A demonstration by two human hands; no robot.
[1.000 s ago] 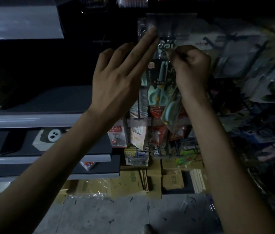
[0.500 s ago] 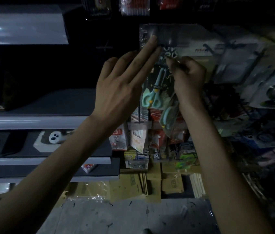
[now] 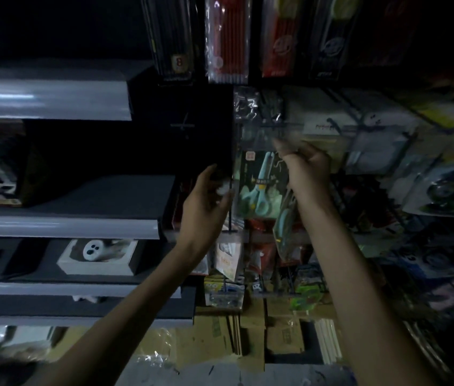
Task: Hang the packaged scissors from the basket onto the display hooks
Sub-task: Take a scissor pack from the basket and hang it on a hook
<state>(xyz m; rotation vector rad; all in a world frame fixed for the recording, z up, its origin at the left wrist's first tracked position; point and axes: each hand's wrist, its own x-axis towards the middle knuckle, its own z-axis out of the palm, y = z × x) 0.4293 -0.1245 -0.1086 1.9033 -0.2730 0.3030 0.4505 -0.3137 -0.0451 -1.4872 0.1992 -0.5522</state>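
Dim shop aisle: the right hand [image 3: 303, 168] pinches the top of a packaged scissors [image 3: 284, 221], held up at the far display hook [image 3: 271, 125] but seemingly not yet hung, just right of one hung scissors packet [image 3: 259, 190], beside whose left edge the left hand [image 3: 206, 201] curls, grip unclear.

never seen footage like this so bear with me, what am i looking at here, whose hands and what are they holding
No machine here: these are a person's two bare hands, filmed by one camera worn on the head, in a dim shop. The right hand pinches the top of a scissors pack that dangles below it; the fingertips are blurred. Another teal scissors pack hangs just left. The left hand is at that pack's edge; its grip is unclear. Pencil packs hang above, shelves stand left.
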